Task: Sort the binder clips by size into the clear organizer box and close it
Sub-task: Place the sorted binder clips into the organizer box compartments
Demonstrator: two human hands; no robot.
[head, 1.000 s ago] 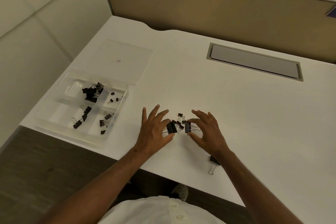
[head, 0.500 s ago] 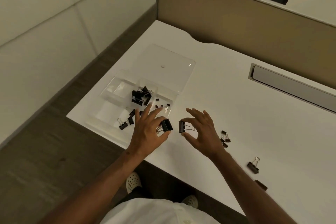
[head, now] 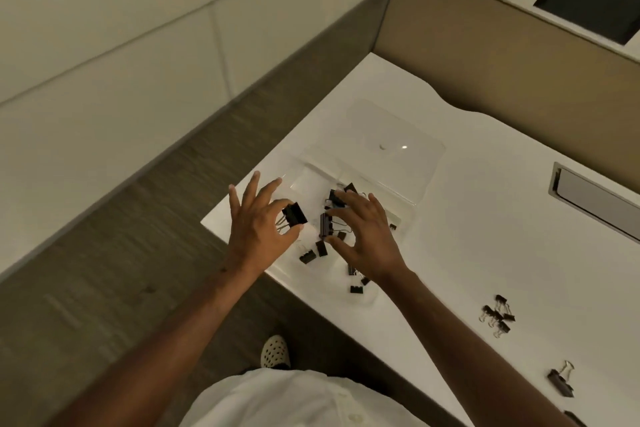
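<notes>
Hands (head: 258,229) (head: 367,236) over organizer box (head: 398,163) — clips (head: 294,214) pinched

Setting: office cubicle. Evidence: white table (head: 485,218) with a recessed cable-tray cover (head: 595,199); tan fabric partition panel (head: 502,55) along its far edge; padded wall panels (head: 121,45); grey carpet floor (head: 104,270); loose binder clips (head: 497,315).

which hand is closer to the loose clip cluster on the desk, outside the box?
Right. The right hand is over the organizer box, nearer the loose clip cluster; the left hand is beyond it.
</notes>
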